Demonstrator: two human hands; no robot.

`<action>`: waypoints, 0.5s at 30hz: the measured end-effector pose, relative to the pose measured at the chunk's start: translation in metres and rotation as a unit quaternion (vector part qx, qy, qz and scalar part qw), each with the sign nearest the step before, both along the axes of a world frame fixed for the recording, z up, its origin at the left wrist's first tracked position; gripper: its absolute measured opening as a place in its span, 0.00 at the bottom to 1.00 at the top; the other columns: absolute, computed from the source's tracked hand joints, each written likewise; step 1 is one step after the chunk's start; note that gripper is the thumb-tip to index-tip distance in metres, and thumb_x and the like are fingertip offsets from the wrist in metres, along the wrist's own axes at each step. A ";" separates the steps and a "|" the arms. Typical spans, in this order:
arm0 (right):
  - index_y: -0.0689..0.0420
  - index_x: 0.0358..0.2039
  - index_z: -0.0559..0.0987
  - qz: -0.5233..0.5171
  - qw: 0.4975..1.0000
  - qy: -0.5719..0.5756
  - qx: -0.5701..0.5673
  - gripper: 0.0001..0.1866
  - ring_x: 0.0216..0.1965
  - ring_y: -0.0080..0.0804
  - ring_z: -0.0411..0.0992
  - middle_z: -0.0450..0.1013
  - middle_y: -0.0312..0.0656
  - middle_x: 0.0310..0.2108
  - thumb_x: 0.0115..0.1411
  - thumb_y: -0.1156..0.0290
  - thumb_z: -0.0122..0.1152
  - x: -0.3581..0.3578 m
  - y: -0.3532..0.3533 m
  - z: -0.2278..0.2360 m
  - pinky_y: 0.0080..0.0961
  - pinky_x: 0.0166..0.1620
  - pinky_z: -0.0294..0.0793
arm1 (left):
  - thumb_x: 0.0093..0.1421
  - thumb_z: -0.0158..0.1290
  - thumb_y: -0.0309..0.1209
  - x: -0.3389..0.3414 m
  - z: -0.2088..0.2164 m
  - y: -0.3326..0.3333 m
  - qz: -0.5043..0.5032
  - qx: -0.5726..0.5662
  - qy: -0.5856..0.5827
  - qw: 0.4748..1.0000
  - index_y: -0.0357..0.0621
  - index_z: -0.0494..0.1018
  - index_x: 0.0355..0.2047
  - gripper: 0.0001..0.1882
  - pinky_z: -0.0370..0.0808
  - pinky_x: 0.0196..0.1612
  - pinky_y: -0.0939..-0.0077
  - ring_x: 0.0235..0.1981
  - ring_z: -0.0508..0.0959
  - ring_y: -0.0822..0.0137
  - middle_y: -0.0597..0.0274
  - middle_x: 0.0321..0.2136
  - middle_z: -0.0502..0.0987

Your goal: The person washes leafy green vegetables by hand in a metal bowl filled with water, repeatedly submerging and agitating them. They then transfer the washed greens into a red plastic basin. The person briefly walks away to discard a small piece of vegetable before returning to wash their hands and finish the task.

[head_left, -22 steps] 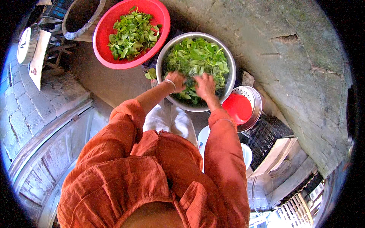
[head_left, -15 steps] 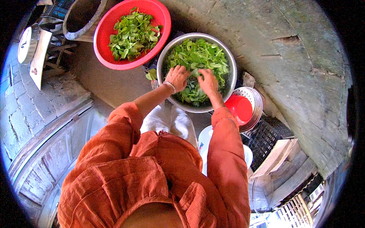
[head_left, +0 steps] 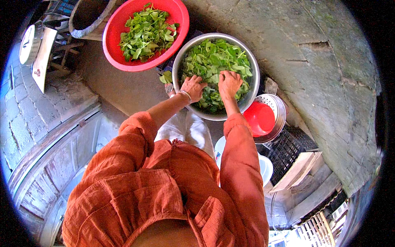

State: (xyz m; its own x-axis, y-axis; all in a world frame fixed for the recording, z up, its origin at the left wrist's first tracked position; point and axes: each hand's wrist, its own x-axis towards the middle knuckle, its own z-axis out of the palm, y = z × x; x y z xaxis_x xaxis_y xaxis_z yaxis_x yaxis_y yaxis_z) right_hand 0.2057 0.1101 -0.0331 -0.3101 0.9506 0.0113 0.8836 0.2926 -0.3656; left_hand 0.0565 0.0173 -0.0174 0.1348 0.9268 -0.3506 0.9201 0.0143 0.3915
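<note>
A wide metal basin [head_left: 255, 88] in front of me is heaped with green leafy greens [head_left: 218, 55]. My left hand [head_left: 193, 88], with a bracelet at the wrist, is over the basin's near left part, its fingers curled into the leaves. To its right, my right hand [head_left: 229, 85] is closed among the greens, knuckles up, over the middle of the basin. Both sets of fingertips are partly hidden by the hands and leaves. Beyond on the left, a red plastic basin [head_left: 113, 53] holds another pile of leafy greens [head_left: 148, 35].
Right of the metal basin are a red bowl [head_left: 260, 119] and a metal colander [head_left: 275, 101]. A black crate [head_left: 288, 152] and a white tub [head_left: 266, 168] stand nearer me. A stone wall [head_left: 321, 78] runs along the right. A stone vessel [head_left: 90, 18] sits far left.
My right hand has shifted a little to the right, away from the left hand, and its fingers look more curled. The left hand stays near the basin's left side. The view has shifted slightly.
</note>
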 end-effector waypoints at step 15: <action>0.44 0.25 0.79 -0.057 0.983 0.108 -0.134 0.05 0.39 0.42 0.69 0.74 0.37 0.30 0.47 0.62 0.63 0.000 0.007 -0.028 0.41 0.41 0.67 | 0.47 0.52 0.36 -0.004 -0.001 -0.011 -0.037 -0.011 0.028 0.999 0.57 0.76 0.39 0.16 0.65 0.48 0.61 0.48 0.65 0.62 0.62 0.42 0.68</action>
State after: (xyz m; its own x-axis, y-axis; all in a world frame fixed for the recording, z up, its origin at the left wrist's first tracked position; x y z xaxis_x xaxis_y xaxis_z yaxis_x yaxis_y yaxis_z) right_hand 0.2057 0.1169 -0.0613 -0.2191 0.9571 -0.1896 0.7983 0.0641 -0.5988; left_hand 0.0521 0.0061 -0.0181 0.1831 0.9066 -0.3802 0.9391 -0.0469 0.3405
